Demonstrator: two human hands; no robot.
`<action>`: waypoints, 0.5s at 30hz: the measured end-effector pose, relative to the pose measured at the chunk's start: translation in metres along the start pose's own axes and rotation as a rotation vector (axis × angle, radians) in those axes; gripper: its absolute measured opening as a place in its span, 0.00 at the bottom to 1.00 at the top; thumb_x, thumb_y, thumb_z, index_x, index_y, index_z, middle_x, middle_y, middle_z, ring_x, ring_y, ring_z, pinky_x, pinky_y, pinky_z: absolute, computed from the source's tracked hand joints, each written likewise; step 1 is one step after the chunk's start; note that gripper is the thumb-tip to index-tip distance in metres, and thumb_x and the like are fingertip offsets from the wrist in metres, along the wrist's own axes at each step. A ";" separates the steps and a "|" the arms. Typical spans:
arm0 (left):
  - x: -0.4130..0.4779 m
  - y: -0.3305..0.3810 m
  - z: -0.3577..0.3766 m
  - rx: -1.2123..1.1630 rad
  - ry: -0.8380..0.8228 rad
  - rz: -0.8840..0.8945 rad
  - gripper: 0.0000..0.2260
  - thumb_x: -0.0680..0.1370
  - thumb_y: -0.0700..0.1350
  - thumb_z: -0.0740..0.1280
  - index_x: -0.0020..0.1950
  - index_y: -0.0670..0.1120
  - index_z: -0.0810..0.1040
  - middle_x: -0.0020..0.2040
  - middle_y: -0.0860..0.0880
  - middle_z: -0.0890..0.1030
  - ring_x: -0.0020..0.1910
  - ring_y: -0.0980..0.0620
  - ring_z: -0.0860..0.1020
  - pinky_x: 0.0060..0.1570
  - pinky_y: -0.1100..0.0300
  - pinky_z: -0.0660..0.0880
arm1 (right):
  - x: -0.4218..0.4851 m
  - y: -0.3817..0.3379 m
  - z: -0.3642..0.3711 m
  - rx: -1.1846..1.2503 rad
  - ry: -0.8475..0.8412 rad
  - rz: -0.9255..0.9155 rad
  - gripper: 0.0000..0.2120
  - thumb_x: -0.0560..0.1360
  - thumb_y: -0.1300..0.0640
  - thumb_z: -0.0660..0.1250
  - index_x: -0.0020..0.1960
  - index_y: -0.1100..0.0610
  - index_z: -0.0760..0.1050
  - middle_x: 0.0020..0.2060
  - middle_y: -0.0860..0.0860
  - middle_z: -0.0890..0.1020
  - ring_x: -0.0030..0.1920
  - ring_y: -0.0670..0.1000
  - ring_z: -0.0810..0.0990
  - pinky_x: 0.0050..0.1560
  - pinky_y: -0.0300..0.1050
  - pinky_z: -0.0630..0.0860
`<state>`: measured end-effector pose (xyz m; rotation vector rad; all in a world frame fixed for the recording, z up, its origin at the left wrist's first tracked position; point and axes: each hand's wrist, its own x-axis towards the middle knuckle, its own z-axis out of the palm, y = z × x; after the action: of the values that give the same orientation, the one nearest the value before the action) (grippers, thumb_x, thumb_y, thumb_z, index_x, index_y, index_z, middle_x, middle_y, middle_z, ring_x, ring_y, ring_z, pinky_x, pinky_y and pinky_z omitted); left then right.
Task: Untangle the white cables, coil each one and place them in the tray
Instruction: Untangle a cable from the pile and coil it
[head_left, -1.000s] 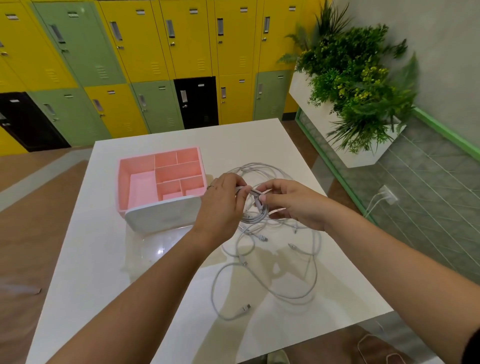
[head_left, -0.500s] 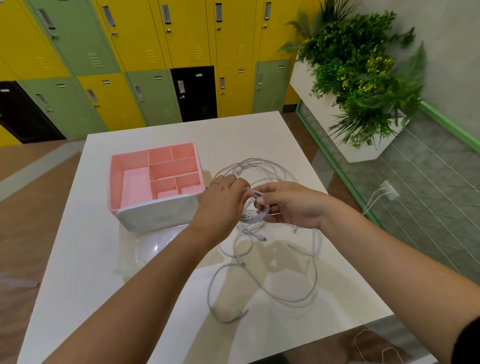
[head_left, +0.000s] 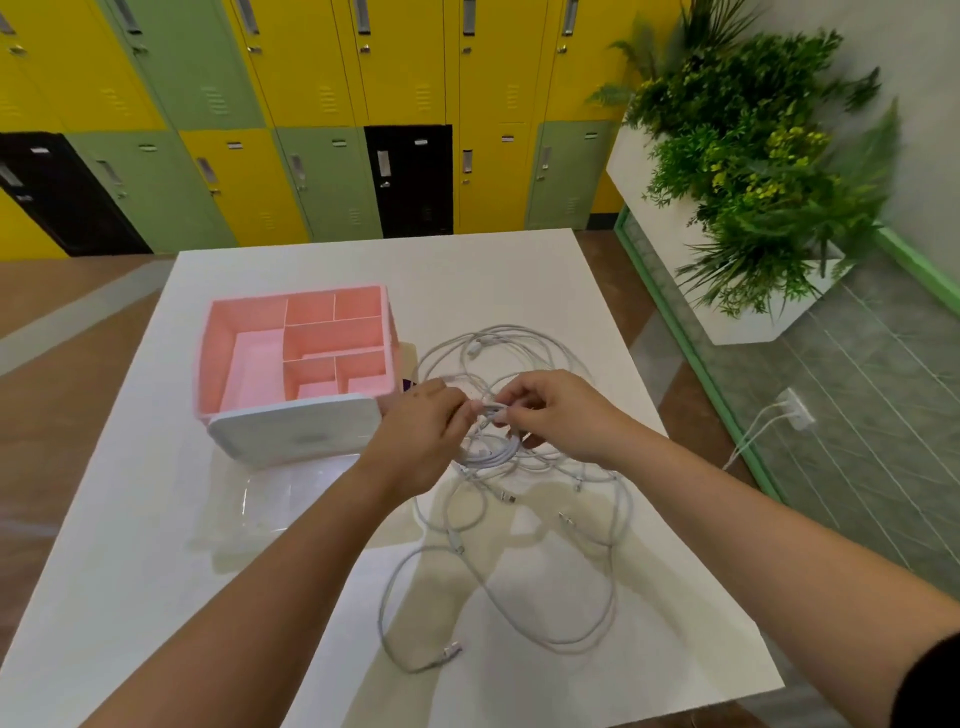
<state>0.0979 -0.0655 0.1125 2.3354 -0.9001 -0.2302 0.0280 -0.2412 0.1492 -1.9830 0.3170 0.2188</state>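
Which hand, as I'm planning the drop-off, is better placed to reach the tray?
Likely left: the left hand is beside the pink tray; the right hand, also pinching cables, is farther.

Coloured lockers (head_left: 322, 104) and a planter (head_left: 748, 171) flank the white table (head_left: 130, 545).

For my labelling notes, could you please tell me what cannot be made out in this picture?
Head view, the only one:
Number of white cables: their loops overlap in a tangle.
The pinch point: fingers of the left hand and right hand cover it.
The purple thing beside the tray: mostly hidden by the tray's corner.
Type of the connectors: too small.
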 end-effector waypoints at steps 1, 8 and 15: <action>-0.002 -0.004 -0.002 -0.032 -0.004 -0.026 0.17 0.82 0.52 0.57 0.45 0.44 0.79 0.40 0.49 0.77 0.43 0.52 0.73 0.45 0.54 0.69 | 0.002 0.003 0.004 0.002 0.014 0.004 0.05 0.75 0.58 0.70 0.49 0.59 0.80 0.34 0.49 0.81 0.39 0.50 0.82 0.39 0.40 0.80; -0.037 -0.050 -0.039 -0.133 0.024 -0.166 0.11 0.81 0.53 0.61 0.43 0.53 0.79 0.36 0.53 0.79 0.37 0.57 0.75 0.39 0.63 0.70 | 0.023 -0.001 0.062 0.032 0.019 -0.017 0.04 0.74 0.59 0.72 0.49 0.56 0.82 0.41 0.54 0.82 0.39 0.53 0.83 0.44 0.45 0.83; -0.079 -0.127 -0.082 -0.138 0.011 -0.358 0.08 0.77 0.52 0.68 0.55 0.53 0.75 0.43 0.58 0.80 0.42 0.63 0.79 0.36 0.74 0.69 | 0.058 -0.024 0.152 0.032 0.059 -0.043 0.06 0.73 0.63 0.72 0.48 0.60 0.78 0.42 0.56 0.80 0.38 0.53 0.81 0.39 0.44 0.82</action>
<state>0.1385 0.0995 0.0967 2.3506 -0.4388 -0.4122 0.0887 -0.1005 0.0889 -1.9650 0.3134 0.1272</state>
